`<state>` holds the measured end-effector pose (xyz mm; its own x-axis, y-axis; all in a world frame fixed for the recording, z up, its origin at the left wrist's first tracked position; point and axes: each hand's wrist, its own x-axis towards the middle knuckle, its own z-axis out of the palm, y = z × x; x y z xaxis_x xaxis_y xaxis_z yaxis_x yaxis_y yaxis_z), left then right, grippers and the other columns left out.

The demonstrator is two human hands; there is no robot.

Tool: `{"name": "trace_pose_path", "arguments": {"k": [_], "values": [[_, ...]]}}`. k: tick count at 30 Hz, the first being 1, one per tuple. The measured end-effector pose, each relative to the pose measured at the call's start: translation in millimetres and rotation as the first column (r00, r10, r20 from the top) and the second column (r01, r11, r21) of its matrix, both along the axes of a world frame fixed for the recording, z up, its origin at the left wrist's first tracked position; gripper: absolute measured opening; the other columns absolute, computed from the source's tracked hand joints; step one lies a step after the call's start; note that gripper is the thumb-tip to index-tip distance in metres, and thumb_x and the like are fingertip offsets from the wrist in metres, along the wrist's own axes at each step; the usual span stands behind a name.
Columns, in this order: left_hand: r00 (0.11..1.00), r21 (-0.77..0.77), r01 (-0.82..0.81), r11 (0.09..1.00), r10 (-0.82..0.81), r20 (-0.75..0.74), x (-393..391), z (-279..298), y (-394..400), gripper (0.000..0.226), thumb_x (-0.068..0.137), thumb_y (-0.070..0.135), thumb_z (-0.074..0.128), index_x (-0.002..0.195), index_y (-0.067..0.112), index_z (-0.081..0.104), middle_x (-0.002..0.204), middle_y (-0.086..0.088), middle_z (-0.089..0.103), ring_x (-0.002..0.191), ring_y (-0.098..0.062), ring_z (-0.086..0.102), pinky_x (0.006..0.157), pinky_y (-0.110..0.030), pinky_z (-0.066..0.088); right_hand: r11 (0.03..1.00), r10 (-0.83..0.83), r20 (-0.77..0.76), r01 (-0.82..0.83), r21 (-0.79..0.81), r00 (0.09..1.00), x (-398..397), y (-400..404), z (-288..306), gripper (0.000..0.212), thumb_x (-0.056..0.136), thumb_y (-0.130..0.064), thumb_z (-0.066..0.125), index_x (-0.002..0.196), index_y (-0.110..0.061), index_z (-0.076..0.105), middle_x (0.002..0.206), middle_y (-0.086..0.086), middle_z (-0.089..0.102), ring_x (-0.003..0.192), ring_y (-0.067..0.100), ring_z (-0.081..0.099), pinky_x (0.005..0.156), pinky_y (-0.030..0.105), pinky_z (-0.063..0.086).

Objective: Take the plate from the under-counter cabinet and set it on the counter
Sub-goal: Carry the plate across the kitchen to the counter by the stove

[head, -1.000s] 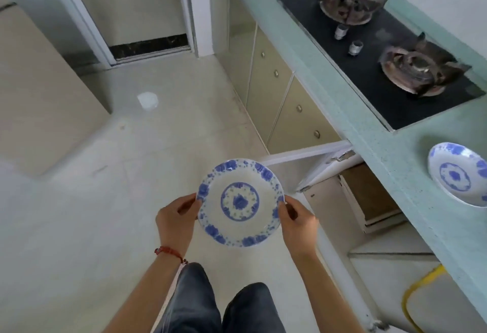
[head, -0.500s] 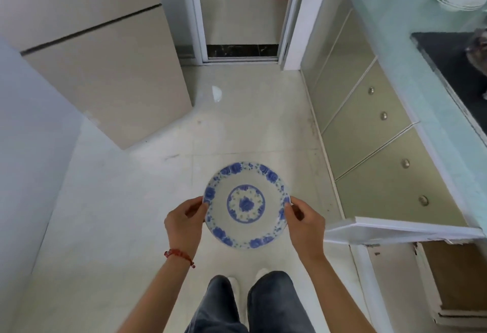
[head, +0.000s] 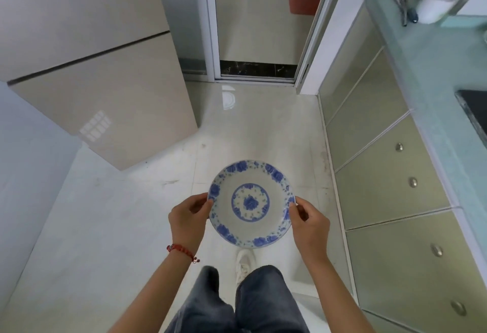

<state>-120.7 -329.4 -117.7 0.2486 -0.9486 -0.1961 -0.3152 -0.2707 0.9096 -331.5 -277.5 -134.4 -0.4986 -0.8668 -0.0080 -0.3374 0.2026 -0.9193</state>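
A white plate with a blue flower pattern (head: 251, 203) hangs level over the floor in front of me. My left hand (head: 187, 218) grips its left rim and my right hand (head: 311, 223) grips its right rim. The pale green counter (head: 432, 74) runs along the right side, above the under-counter cabinet doors (head: 390, 174) with round metal knobs. These doors are shut. The plate is left of the counter and well below its top.
A beige fridge (head: 87, 69) stands at the left. A doorway with a white frame (head: 258, 21) is straight ahead. A white holder with utensils (head: 432, 5) sits at the counter's far end. A black hob edge (head: 474, 111) shows at the right. My legs and a white shoe (head: 243, 264) are below.
My view has swung left, away from the hob, the open cabinet door and the second plate on the counter. The plate stays held in both hands in front of me.
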Motion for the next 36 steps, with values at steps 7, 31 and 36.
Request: {"name": "trace_pose_path", "arguments": {"k": [7,31,36], "values": [[1.000,0.000,-0.018,1.000,0.018,0.006,-29.0,6.5,-95.3,0.011,0.077,0.010,0.068,0.087,0.007,0.071,0.077,-0.001,0.069,0.066,-0.015,0.065,0.068,-0.025,0.053,1.000,0.006,-0.002,-0.006,0.028,1.000,-31.7,-99.9,2.7,0.012,0.085,-0.010,0.060,0.092,-0.012,0.069,0.070,-0.014,0.065,0.065,-0.007,0.062,0.052,0.002,0.045],[0.969,-0.055,0.241,0.969,-0.237,0.072,-108.6,5.7,-462.3,0.012,0.078,0.009,0.067,0.088,0.004,0.071,0.077,-0.005,0.068,0.065,-0.024,0.064,0.069,-0.023,0.051,0.972,-0.231,-0.009,0.231,0.050,0.973,-92.9,-416.2,0.2,0.012,0.086,-0.018,0.059,0.092,-0.014,0.069,0.075,-0.008,0.067,0.066,0.001,0.065,0.055,0.011,0.052],[0.961,-0.029,0.274,0.961,-0.273,0.035,-154.6,3.1,-511.6,0.011,0.078,0.008,0.067,0.088,0.005,0.071,0.079,-0.009,0.071,0.068,-0.027,0.066,0.073,-0.033,0.055,0.959,-0.281,0.043,0.279,0.053,0.959,-134.4,-458.2,-5.3,0.013,0.087,-0.018,0.058,0.094,-0.018,0.068,0.075,-0.013,0.068,0.069,-0.001,0.065,0.053,0.008,0.050]]}}
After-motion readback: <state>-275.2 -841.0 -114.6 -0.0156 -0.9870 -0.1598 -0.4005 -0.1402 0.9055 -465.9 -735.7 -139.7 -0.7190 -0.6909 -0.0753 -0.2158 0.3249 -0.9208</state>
